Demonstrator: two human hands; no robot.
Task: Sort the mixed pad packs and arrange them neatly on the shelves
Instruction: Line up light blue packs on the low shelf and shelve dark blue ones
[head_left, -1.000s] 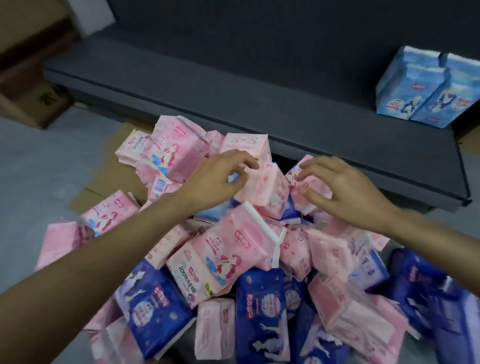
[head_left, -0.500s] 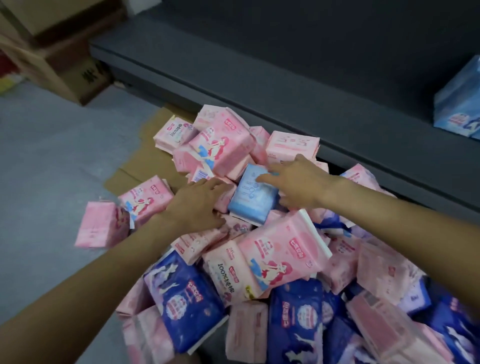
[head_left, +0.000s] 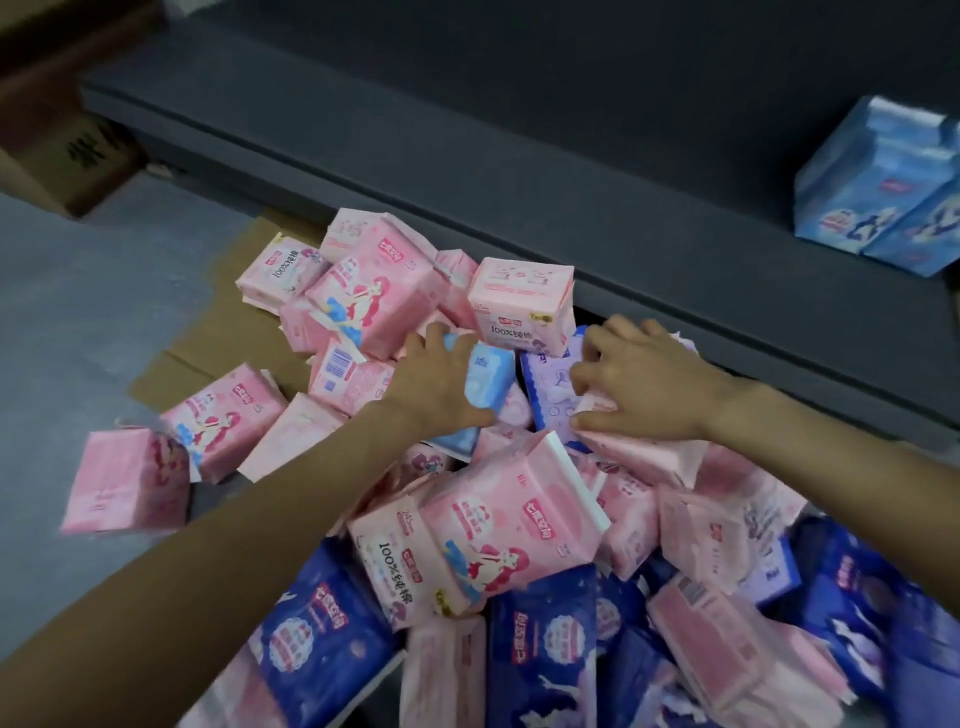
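Observation:
A heap of pad packs lies on the floor in front of a dark grey shelf (head_left: 467, 171): pink packs (head_left: 509, 525) on top and to the left, dark blue packs (head_left: 540, 654) at the near side. My left hand (head_left: 436, 379) grips a light blue pack (head_left: 491, 371) in the middle of the heap, fingers over its top and thumb beneath. Just to its right, my right hand (head_left: 644, 384) digs into the heap with curled fingers and pinches the edge of a lavender pack (head_left: 545, 384). Two light blue packs (head_left: 878, 197) stand on the shelf at the right.
Cardboard boxes (head_left: 67, 150) stand at the left end of the shelf. Flattened cardboard (head_left: 218, 322) lies on the grey floor (head_left: 78, 338) under the heap's left side. Loose pink packs (head_left: 124, 488) sit apart at the left.
My left hand moved right from the pink packs and took hold of the light blue pack. My right hand left that pack and shifted right onto the uncovered lavender pack.

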